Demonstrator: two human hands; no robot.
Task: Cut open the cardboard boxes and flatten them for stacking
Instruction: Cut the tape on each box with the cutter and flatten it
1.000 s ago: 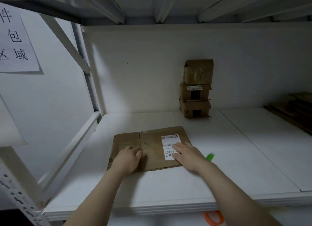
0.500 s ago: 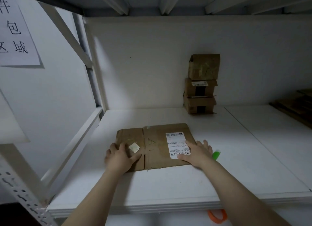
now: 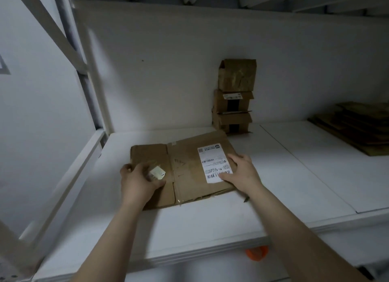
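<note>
The right hand (image 3: 242,172) is clamped on the right end of the flattened brown cardboard box (image 3: 187,166). Its thumb presses on the white shipping label (image 3: 214,162) and its fingers curl over the box's right edge. The left hand (image 3: 140,180) holds the box's left panel. The thumb lies flat on top, an outer finger hooks the left edge, and the fingers between are blurred beside a small pale scrap (image 3: 157,172). I cannot tell whether they pinch that scrap. Both forearms reach in from the front edge of the white shelf board (image 3: 189,229).

The box lies on the left half of the shelf, nearer the front edge than the back wall. Half a second ago the right hand lay flat on the box's near right corner, with a green object showing beside it. That object is now hidden, and the box has turned so that its far right corner points at the stack of three small brown cardboard boxes (image 3: 233,96) against the back wall.

A pile of flat cardboard sheets (image 3: 353,126) sits at the shelf's right end. An orange object (image 3: 255,253) shows below the front edge.
</note>
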